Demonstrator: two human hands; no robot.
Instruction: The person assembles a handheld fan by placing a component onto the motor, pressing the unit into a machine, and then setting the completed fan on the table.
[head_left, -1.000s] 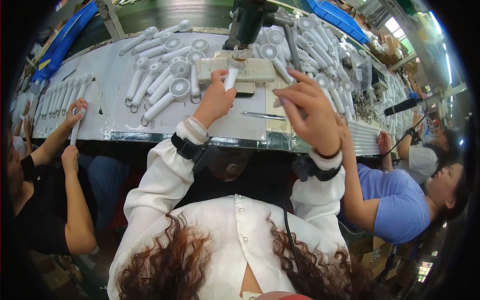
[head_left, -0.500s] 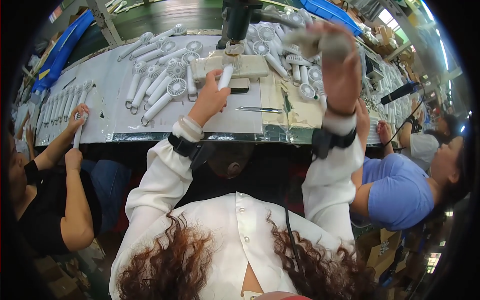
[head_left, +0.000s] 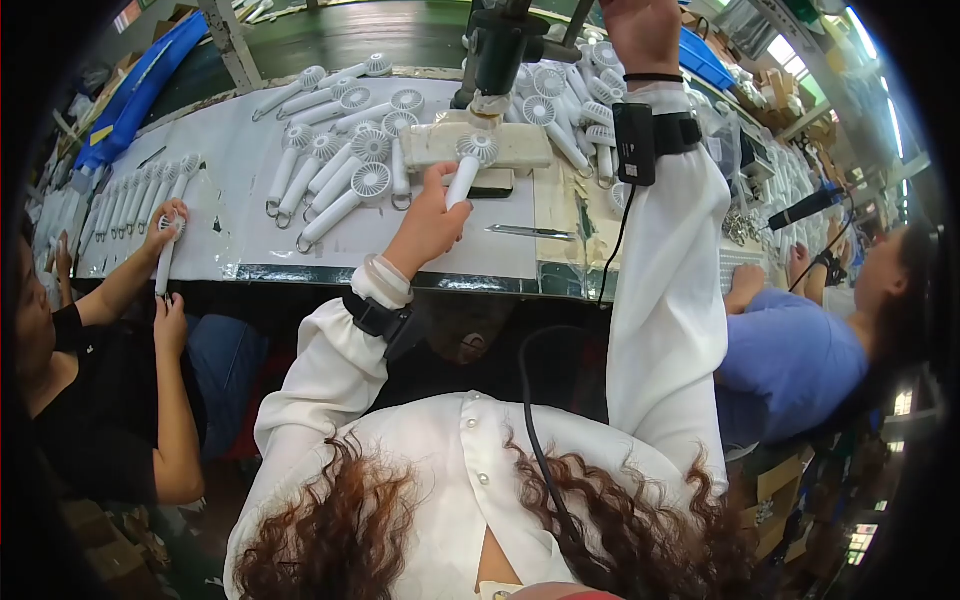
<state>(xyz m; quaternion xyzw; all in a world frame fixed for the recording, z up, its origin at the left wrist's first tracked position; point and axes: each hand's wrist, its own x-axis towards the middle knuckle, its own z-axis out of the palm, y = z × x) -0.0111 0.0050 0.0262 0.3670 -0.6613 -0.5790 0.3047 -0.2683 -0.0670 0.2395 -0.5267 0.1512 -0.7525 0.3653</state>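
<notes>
In the head view, the left hand [head_left: 432, 228] grips a white handheld fan [head_left: 478, 150] by its handle, seemingly steadying its round head over the pale block [head_left: 526, 147] below the green press [head_left: 499, 58]. The right hand [head_left: 645, 35], far right, is cropped; its grip I cannot tell.

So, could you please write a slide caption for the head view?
Left hand holding a white fan below a green machine, right hand at the picture's top edge.
</notes>
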